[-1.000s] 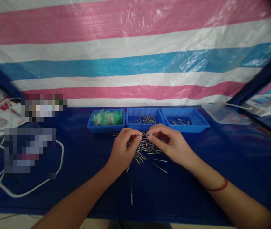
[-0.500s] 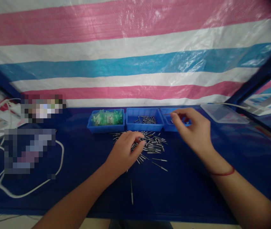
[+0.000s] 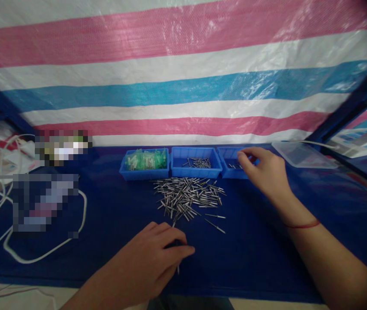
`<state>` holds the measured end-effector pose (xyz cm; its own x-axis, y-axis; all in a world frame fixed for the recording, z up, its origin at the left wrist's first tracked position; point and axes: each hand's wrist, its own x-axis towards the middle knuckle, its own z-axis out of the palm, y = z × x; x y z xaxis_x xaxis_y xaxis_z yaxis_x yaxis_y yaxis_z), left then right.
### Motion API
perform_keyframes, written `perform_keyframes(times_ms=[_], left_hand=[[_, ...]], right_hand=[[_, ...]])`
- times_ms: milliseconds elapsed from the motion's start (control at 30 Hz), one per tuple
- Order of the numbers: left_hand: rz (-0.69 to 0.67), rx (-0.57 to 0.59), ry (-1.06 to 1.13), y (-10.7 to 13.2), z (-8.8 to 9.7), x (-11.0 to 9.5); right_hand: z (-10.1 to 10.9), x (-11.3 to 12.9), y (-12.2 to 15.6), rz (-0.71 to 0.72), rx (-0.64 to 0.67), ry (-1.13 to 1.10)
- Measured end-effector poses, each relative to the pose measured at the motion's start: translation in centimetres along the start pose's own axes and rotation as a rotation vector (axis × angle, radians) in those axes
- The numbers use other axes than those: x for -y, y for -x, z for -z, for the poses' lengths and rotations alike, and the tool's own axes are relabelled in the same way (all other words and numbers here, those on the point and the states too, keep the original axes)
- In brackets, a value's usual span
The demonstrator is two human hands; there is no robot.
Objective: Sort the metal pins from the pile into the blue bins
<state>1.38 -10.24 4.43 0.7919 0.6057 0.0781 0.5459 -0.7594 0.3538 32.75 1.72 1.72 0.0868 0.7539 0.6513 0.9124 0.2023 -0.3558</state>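
Low over the table near its front edge is my left hand (image 3: pixel 159 256), thumb and index finger apart with a gap between them. The end of a single pop rivet (image 3: pixel 178 269) pokes out beneath it; the rest is covered. My right hand (image 3: pixel 267 174) hovers at the right blue bin (image 3: pixel 231 173), its thumb and index fingertips brought together. Whether anything is between those tips is hidden. A few rivets lie in that bin. A loose pile of metal pop rivets (image 3: pixel 186 196) spreads between the hands, in front of the bins.
The middle blue bin (image 3: pixel 196 173) holds a small heap of rivets. Green-clear plastic packets (image 3: pixel 147 159) fill the left blue bin (image 3: pixel 144 174). A clear plastic lid (image 3: pixel 303 155) lies at the back right. White cable (image 3: pixel 85 211) loops at left, beside blurred items.
My left hand has drawn back from the pile towards the front edge, over the lone rivet. The thin rivet at my right fingertips no longer shows; that hand has shifted slightly right.
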Motion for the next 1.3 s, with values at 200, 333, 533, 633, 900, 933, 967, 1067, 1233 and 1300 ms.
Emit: perform_keyframes(times_ms=[200,333,533,633,900,933,967,1067,1233,1300], left_hand=[[-0.096,-0.075,-0.068,0.0,-2.7,0.9],[-0.186,-0.112,-0.132,-0.7,-3.0,1.2],[-0.258,0.009,-0.115,-0.8,-1.9,1.4],[-0.263,0.02,-0.074,-0.8,-1.6,1.7],[-0.35,0.027,-0.178,-1.1,-1.6,1.9],[-0.342,0.02,-0.19,-1.2,-1.7,1.8],[-0.331,0.007,-0.197,-1.4,-1.7,1.8],[-0.243,-0.088,-0.084,-2.1,-1.9,1.5],[0.192,-0.395,0.462,-5.0,-1.6,1.5],[0.243,-0.501,0.623,-6.6,-1.4,1.8]], right_hand=[[0.0,1.9,0.6,0.069,0.06,-0.099],[0.0,3.0,1.0,0.127,0.1,-0.137],[0.4,5.1,1.7,0.264,0.187,-0.228],[0.6,5.9,2.1,0.323,0.228,-0.272],[0.5,6.7,2.6,0.401,0.318,-0.33],[0.4,6.7,2.6,0.405,0.323,-0.342],[0.4,6.8,2.7,0.41,0.331,-0.357],[0.6,7.1,2.9,0.456,0.385,-0.442],[0.8,8.1,3.4,0.463,0.581,-0.687],[0.7,8.2,3.5,0.391,0.625,-0.758]])
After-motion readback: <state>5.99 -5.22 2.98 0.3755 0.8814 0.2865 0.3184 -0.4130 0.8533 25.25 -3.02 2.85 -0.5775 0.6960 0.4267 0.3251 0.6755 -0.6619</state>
